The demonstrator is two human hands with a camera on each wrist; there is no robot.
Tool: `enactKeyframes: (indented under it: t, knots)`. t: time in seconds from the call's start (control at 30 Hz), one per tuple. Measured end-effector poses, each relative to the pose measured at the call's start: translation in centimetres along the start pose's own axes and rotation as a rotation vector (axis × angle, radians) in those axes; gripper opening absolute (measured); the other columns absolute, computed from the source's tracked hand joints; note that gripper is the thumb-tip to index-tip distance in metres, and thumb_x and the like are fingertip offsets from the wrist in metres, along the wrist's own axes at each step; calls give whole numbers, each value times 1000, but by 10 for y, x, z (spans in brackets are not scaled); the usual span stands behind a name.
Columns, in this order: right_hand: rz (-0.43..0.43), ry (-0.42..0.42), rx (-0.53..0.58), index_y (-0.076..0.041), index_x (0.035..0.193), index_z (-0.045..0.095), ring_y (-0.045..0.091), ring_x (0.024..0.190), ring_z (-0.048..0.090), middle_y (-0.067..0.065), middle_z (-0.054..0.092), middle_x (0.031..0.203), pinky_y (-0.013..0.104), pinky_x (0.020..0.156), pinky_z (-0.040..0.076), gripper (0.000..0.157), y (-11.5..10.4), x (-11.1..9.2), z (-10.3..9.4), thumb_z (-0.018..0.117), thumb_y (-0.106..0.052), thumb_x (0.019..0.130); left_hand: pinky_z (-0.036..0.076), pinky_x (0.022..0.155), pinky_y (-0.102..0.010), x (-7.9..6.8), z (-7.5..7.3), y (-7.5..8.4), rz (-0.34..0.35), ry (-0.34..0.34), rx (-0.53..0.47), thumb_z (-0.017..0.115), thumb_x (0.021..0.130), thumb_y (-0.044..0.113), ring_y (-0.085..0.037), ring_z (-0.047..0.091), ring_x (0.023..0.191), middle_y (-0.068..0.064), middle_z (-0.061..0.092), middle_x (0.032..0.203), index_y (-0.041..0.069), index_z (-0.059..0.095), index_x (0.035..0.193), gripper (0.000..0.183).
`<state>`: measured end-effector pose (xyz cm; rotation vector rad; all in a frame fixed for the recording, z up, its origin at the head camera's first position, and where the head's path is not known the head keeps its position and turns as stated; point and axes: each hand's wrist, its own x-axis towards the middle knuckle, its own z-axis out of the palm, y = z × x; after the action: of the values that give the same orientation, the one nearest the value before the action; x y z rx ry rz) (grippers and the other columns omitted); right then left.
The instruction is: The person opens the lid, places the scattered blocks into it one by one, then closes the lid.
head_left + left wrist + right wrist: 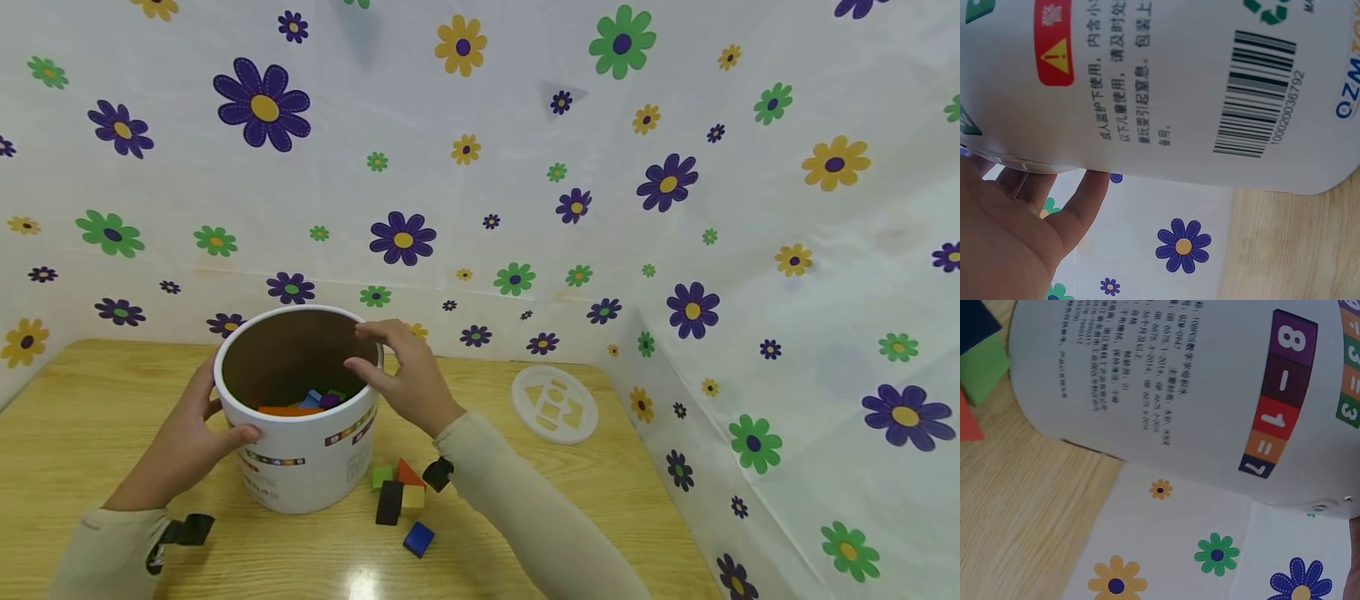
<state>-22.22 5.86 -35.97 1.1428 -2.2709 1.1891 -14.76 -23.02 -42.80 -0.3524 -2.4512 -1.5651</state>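
A white cylindrical bucket (315, 458) with printed number strips stands upright on the table, its mouth facing up. Colored blocks (300, 410), among them orange, blue and purple ones, lie inside it. My left hand (183, 437) grips the bucket's left side, thumb at the front just below the rim; in the left wrist view its fingers (1085, 203) rest along the wall beside a barcode. At the right rim, my right hand (412, 379) holds the edge, its thumb reaching over into the mouth. Only a sliver of that hand shows in the right wrist view.
Close to the bucket's right foot lie several loose blocks, including a black block (388, 502), a red triangle (409, 472) and a blue block (418, 539). A white round plate with shaped cutouts (519, 398) lies farther right. Flower-printed sheeting (510, 225) rises behind the wooden table (487, 533).
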Motion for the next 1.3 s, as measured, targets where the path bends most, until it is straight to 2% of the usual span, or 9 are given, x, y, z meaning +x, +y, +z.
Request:
enactKeyframes:
  t: [0.23,0.43,0.57,0.73,0.97,1.13,1.3]
  knots:
    - [3,32,-34,-3,136,60,22,131,59,9,62,134,32,114,47,39,14,-18,-8,70,-17,101,30,100,-87,0,-1,0,3,-5,-2,80,92,31,-51,14,151,-12,16,170,38,6,166,105]
    - [40,-7,-121,-5,136,60,22,128,60,9,63,133,34,113,48,39,35,-43,-18,69,-20,101,31,100,-87,0,0,0,5,1,0,80,92,30,-51,15,150,-12,16,171,38,6,166,105]
    - [65,-86,-172,-6,131,63,22,123,63,7,66,129,34,108,52,35,48,-61,-21,69,-24,101,32,99,-86,0,0,-1,7,7,6,80,91,30,-52,17,150,-10,16,171,39,7,166,105]
    - [108,-263,-156,-9,121,71,22,112,69,5,72,118,30,100,57,26,59,-80,-24,68,-26,102,33,98,-86,1,0,-2,8,7,8,80,91,30,-52,19,149,-11,17,171,38,7,166,105]
    - [252,-496,-104,-8,122,73,7,108,66,-2,73,118,27,98,57,34,69,-101,-25,67,-34,102,33,99,-86,1,0,-3,2,1,7,80,91,30,-53,18,149,-11,15,171,38,6,166,106]
    - [307,-561,-102,-14,121,74,1,103,65,-9,72,113,27,93,58,33,74,-116,-28,69,-39,100,32,100,-86,1,0,-3,9,0,2,80,92,30,-53,18,149,-11,16,171,38,6,166,105]
    - [285,-588,-89,-16,119,75,2,103,64,-10,71,113,23,93,57,29,77,-130,-31,73,-36,98,31,100,-86,1,0,-3,9,1,-3,80,92,31,-52,17,149,-12,16,171,38,6,166,105]
